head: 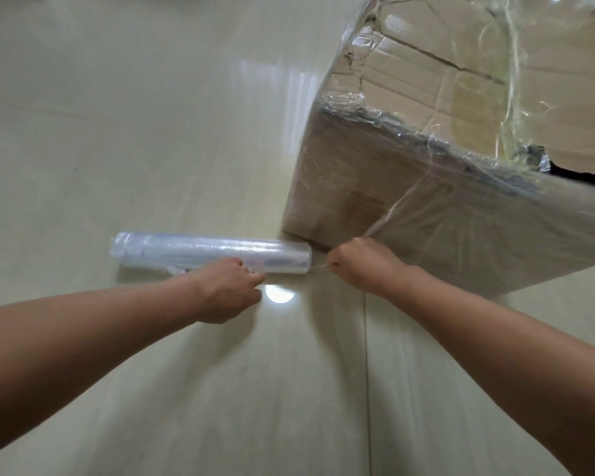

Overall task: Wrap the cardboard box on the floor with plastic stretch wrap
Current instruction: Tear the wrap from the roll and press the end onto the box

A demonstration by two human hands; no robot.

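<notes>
**Head view: film drawn to a cord between box and roll**

Largest here is the cardboard box (364, 187), standing on the glossy tiled floor (117, 132) at the right of the frame. Wrap already covers its near side and its top. The top flaps look creased and torn, and a dark gap shows at the right edge. It is probably bulky and awkward to shift. The crushed cardboard would give under pressure, so any push belongs low on a flat face, not on the flaps. The wrapped faces will likely be slick to the palm.

Next comes the roll (210, 254) of stretch wrap, lying flat on the floor just left of the box's near bottom corner, its right end close to that corner. It should be light and stiff, and apt to roll away on such a smooth floor. The ends are the surest places to hold it.

Smaller again is the film (392, 214), which runs down from the box's side to the right hand, then on as a thin twisted cord to the roll's end. It is thin, clingy and stretchy, and when necked like this it may well snap.

The left hand (227, 290) has its fingers curled against the roll's near side, seemingly gripping it there. The right hand (361, 266) is closed into a fist, pinching the bunched film.
</notes>
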